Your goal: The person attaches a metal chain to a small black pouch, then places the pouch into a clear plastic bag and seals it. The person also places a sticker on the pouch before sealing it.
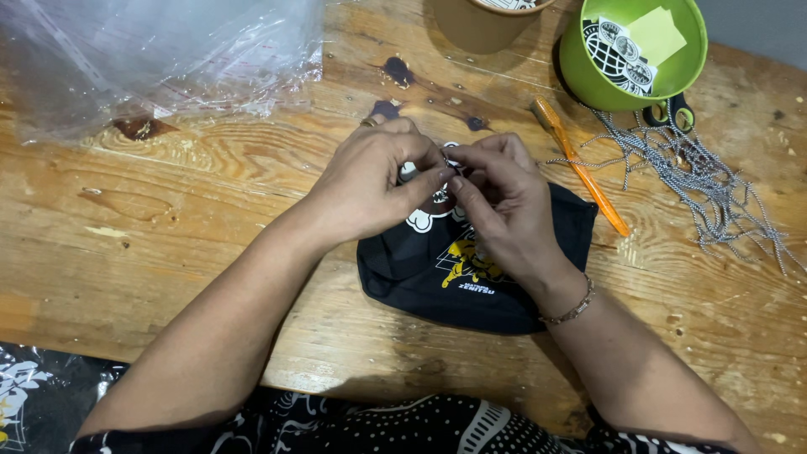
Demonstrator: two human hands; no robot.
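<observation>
Both hands are meeting at frame centre, right over a folded black fabric item (437,277) w/ a yellow-and-white print, lying flat on the wooden table (168,244). The left hand (370,185) is coming in from 7 o'clock, thumb and forefinger pinched together on something tiny and dark; too small to tell what, poss. a ring or clasp. The right hand (496,197), entering from 5 o'clock and wearing a thin bracelet (572,309), is pinching the same spot from the other side, fingertips touching the left's. So both are closed in a fine grip on that small piece, not on the cloth itself, which is sitting just beneath them.

Judging by the pose, this is fiddly joining work at the fabric's top edge. Doing it well prob. means keeping both pinches tight and close, wrists resting low for steadiness, and not letting the cloth bunch under the palms.

Round about: at 2 o'clock a pile of thin metal ball chains (689,176) is sprawling, near an orange-handled tool (580,168) lying diagonally just beside the fabric. At 1 o'clock a green bowl (588,76) is holding round printed tags. At 12 a brown paper cup (471,29) is standing. At 10–11 o'clock clear plastic bags (160,59) are heaped.
</observation>
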